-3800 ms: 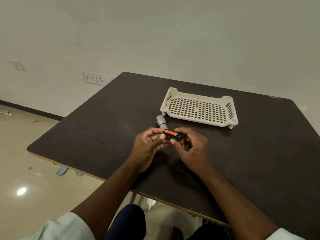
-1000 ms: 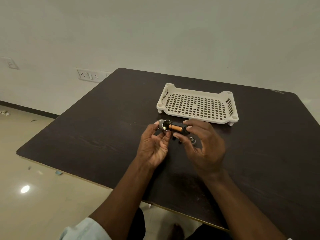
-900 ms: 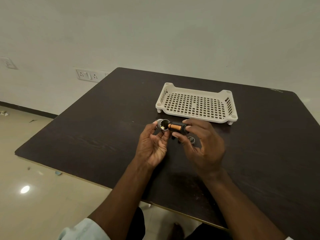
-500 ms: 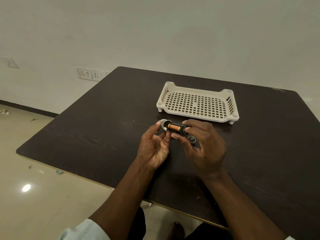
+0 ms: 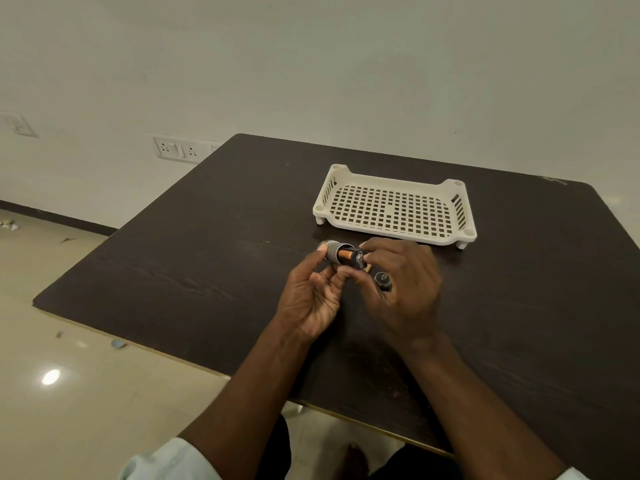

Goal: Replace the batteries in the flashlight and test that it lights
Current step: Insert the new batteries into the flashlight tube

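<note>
My left hand [image 5: 311,296] holds the grey flashlight body [image 5: 334,251] by thumb and fingertips, just above the dark table. The black battery holder with orange batteries [image 5: 349,254] sticks partway out of the body's right end. My right hand [image 5: 401,289] pinches that holder's outer end. A black tail cap [image 5: 382,279] is tucked between the lower fingers of the same hand. How far the holder sits inside the body is hidden by my fingers.
A cream perforated plastic tray [image 5: 446,188] stands on the dark wooden table [image 5: 207,265] just beyond my hands. The table's near edge runs below my forearms. A wall with sockets [image 5: 178,150] lies to the far left.
The battery holder has gone deeper into the flashlight body, with less of the orange showing. Earlier I held the holder alone while the body lay on the table.
</note>
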